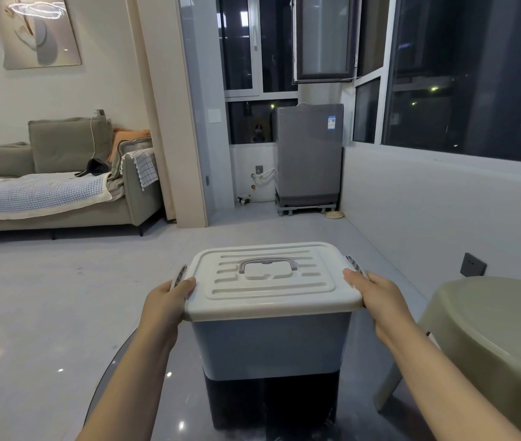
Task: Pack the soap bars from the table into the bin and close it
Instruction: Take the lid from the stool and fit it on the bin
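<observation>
A grey-blue plastic bin (270,345) stands on a dark glossy table (163,405), with a white lid (272,278) lying flat on top and a grey carry handle (268,263) folded down at its centre. My left hand (170,302) grips the lid's left edge by the grey side latch (180,275), thumb on top. My right hand (377,297) grips the lid's right edge by the other latch (354,264). No soap bars are visible; the bin's inside is hidden by the lid.
An olive-green plastic stool (491,351) stands close at the right of the table. Grey floor stretches ahead to a sofa (62,186) at the left and a grey washing machine (308,157) by the windows.
</observation>
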A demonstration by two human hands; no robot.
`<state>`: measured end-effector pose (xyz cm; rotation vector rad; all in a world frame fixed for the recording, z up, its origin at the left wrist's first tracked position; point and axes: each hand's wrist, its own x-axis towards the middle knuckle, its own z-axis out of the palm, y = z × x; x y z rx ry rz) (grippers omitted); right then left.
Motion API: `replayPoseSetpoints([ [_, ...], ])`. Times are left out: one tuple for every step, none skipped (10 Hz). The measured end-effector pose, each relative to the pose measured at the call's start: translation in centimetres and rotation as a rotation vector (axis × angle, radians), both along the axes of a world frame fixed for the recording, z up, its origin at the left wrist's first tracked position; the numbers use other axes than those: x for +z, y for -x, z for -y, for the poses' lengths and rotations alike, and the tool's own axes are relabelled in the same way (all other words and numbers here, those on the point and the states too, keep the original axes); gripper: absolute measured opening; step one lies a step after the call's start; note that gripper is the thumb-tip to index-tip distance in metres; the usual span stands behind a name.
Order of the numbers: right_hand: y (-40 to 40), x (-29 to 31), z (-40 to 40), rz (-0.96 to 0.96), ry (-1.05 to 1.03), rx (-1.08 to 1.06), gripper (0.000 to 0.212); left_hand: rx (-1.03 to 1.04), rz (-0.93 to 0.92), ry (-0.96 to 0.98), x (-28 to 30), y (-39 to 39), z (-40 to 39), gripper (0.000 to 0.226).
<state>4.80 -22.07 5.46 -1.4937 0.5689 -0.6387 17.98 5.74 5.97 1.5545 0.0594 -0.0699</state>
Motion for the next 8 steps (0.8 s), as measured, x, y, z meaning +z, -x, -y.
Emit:
replayPoseSetpoints([
  [0.1, 0.2, 0.2, -0.069, 0.093, 0.011, 0.02, -0.004, 0.063, -0.114, 0.2, -0.1, -0.2, 0.02],
  [0.1, 0.5, 0.3, -0.104, 0.159, 0.002, 0.032, 0.014, 0.118, -0.234, 0.5, -0.1, -0.2, 0.02],
  [0.1, 0.5, 0.5, -0.125, 0.209, -0.001, 0.039, 0.02, 0.147, -0.326, 0.8, -0.2, -0.1, 0.02],
  [0.1, 0.7, 0.6, -0.145, 0.282, 0.01, 0.038, 0.021, 0.238, -0.451, 1.1, -0.1, 0.0, 0.033],
  [0.0, 0.8, 0.6, -0.175, 0.385, 0.005, 0.033, 0.039, 0.306, -0.531, 0.9, -0.3, 0.1, 0.044],
  [0.3, 1.2, 0.4, -0.188, 0.409, 0.021, 0.033, 0.032, 0.284, -0.577, 1.0, -0.2, 0.1, 0.043],
  [0.3, 1.1, 0.2, -0.229, 0.413, 0.054, 0.035, 0.036, 0.27, -0.687, 1.1, -0.2, 0.1, 0.04],
  [0.7, 1.9, -0.6, -0.262, 0.475, -0.047, 0.056, 0.072, 0.342, -0.793, 1.9, 0.9, 0.6, 0.027],
])
